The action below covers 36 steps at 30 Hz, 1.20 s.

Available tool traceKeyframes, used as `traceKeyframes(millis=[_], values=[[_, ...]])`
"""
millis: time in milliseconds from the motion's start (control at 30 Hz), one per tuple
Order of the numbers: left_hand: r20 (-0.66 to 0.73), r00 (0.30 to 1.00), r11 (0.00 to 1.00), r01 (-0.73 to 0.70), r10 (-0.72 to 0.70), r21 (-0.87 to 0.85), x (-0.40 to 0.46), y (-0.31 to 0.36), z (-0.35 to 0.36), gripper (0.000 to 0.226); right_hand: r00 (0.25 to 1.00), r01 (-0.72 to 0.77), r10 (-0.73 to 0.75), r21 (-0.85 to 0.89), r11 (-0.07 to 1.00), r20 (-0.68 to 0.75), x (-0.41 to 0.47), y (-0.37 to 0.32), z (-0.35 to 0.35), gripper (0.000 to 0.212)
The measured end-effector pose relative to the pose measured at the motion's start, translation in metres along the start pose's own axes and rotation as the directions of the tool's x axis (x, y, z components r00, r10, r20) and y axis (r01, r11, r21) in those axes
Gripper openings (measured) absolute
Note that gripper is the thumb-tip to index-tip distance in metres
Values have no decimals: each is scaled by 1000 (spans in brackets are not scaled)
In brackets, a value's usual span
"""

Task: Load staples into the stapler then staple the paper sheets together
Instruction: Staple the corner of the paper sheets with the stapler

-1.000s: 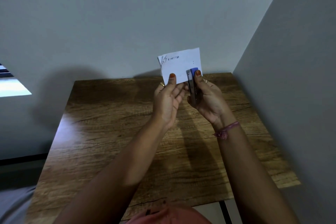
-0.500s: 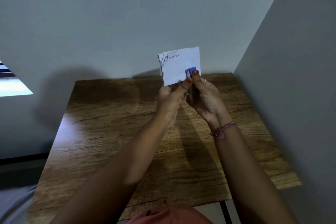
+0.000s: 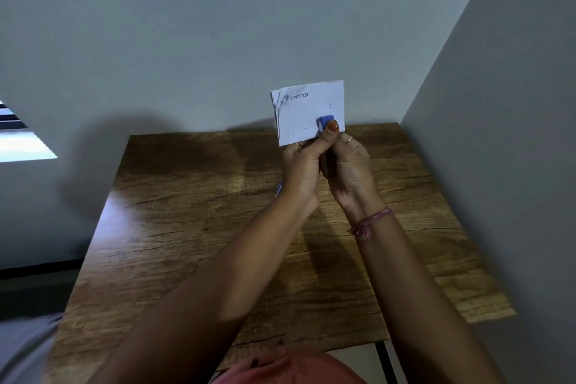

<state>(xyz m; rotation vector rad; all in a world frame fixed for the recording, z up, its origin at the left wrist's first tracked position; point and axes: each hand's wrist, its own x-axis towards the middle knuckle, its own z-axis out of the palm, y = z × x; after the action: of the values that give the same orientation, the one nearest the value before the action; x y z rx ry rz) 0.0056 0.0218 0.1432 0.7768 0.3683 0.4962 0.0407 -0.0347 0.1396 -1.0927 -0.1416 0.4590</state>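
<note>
A small stack of white paper sheets with faint print is held upright above the far edge of the wooden table. The stapler's blue head sits over the sheets' lower right part; most of its dark body is hidden between my palms. My right hand grips the stapler, with the thumb pressed on the blue head. My left hand is closed against the right one and pinches the bottom edge of the sheets.
A small blue object peeks out on the table beside my left wrist. Grey walls close in behind the table and on its right side. A bright window strip lies at the far left.
My left hand slid right along the sheets' bottom edge until it met my right hand. The stapler head moved further onto the paper, and the thumb now presses it.
</note>
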Motion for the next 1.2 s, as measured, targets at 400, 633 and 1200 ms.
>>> traceKeyframes(millis=[400,633,1200], values=[[222,971,983,43,-83,179,0,15,-17,33,1000,7,-6,-54,998,24,5,-6,-9,25],[179,983,951,-15,-42,308,6,36,-53,14,1000,16,-18,-250,968,-3,14,-11,-23,24],[-159,981,848,-9,110,529,20,40,-88,19,960,-279,275,-94,956,-56,26,31,-57,33]])
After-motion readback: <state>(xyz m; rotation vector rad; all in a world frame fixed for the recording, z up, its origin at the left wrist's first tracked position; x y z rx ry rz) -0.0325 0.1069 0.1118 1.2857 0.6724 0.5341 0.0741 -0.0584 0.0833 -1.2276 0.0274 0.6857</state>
